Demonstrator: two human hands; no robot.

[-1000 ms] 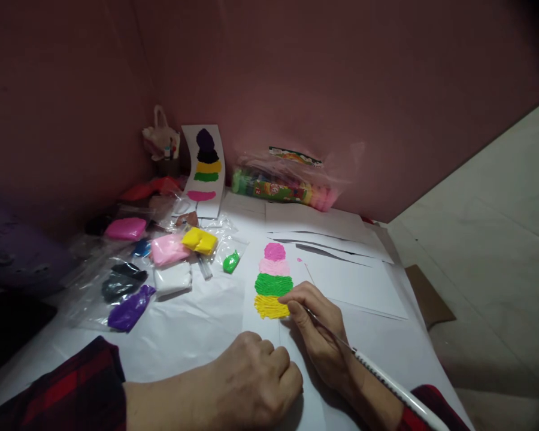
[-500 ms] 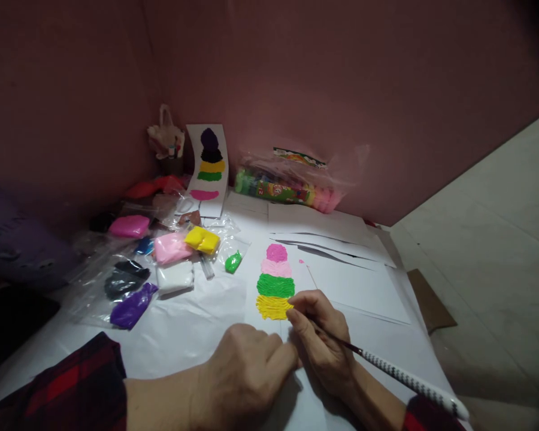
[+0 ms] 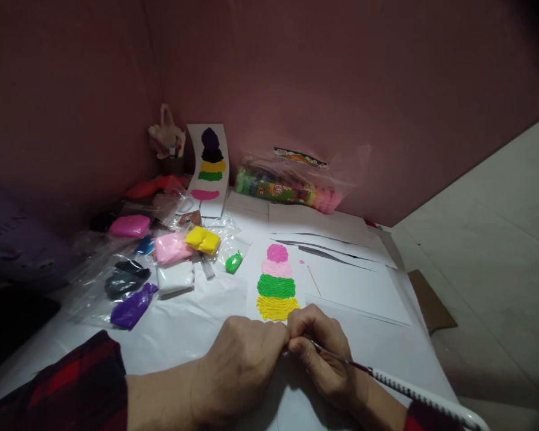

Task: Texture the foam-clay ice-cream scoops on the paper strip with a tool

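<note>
My right hand [image 3: 326, 353] grips a slender tool [image 3: 362, 366] with a dark shaft and a black-and-white patterned handle pointing down to the right. Closed, with its knuckles up, my left hand [image 3: 247, 356] meets the right fingertips near the tool's front end. Its fingertips and anything in them are hidden. Just beyond both hands lies a white sheet bearing a stacked clay picture: yellow band [image 3: 277, 308], green band [image 3: 276, 286], light pink band [image 3: 276, 267] and darker pink round top [image 3: 277, 252]. A thin stick [image 3: 314, 280] and a tiny pink bit [image 3: 302, 261] lie right of it.
Bagged clay lies on the left, including purple [image 3: 133, 306], white [image 3: 176, 278], yellow [image 3: 202, 239] and green [image 3: 233, 261] pieces. A second clay picture [image 3: 213, 203] leans on the wall. Behind the loose papers [image 3: 363, 287] lies a plastic pack [image 3: 282, 188] of colourful items.
My right hand has drawn back from the yellow band toward my body, bringing the tool's front end to my left hand. The left hand has shifted slightly up. The clay picture looks the same.
</note>
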